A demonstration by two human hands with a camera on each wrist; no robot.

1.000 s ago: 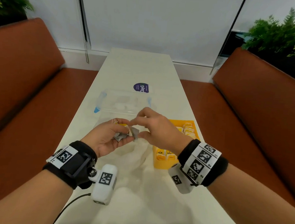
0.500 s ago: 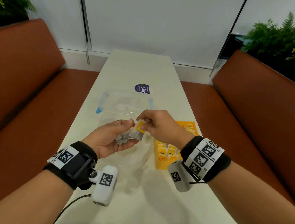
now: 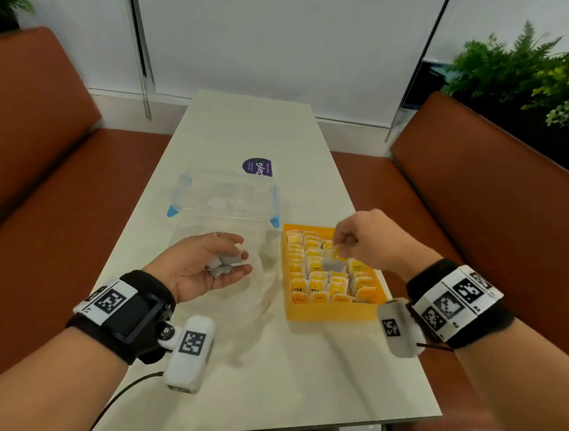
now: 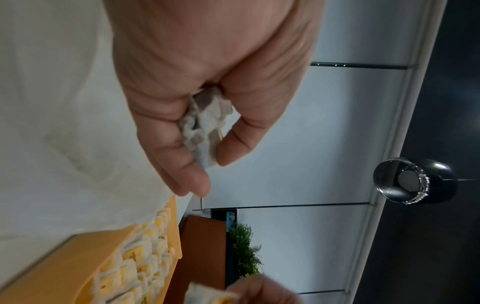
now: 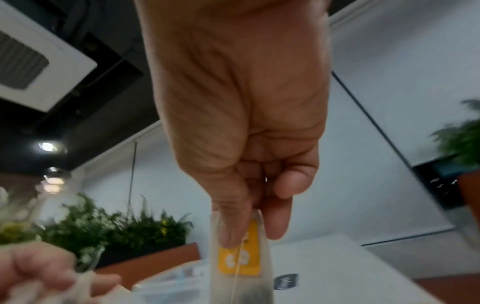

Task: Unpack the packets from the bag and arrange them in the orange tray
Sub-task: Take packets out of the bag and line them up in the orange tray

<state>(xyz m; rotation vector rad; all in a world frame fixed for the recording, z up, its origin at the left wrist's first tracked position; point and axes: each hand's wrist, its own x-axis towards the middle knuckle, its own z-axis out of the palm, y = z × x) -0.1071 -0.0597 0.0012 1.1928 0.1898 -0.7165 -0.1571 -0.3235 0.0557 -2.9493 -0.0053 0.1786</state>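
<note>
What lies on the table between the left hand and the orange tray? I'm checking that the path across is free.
In the head view, only crumpled clear plastic bag on the table separates the left hand, holding packets, from the orange tray.

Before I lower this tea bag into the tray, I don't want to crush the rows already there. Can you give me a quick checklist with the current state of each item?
1. Right hand grip on tea bag: pinched at its top, ok.
2. Bag hangs over the orange tray: ok.
3. Free slot directly under it: cannot tell, rows look packed.
4. Remaining tea bags secure in left hand: ok.
5. Left hand apart from the tray: ok.
</note>
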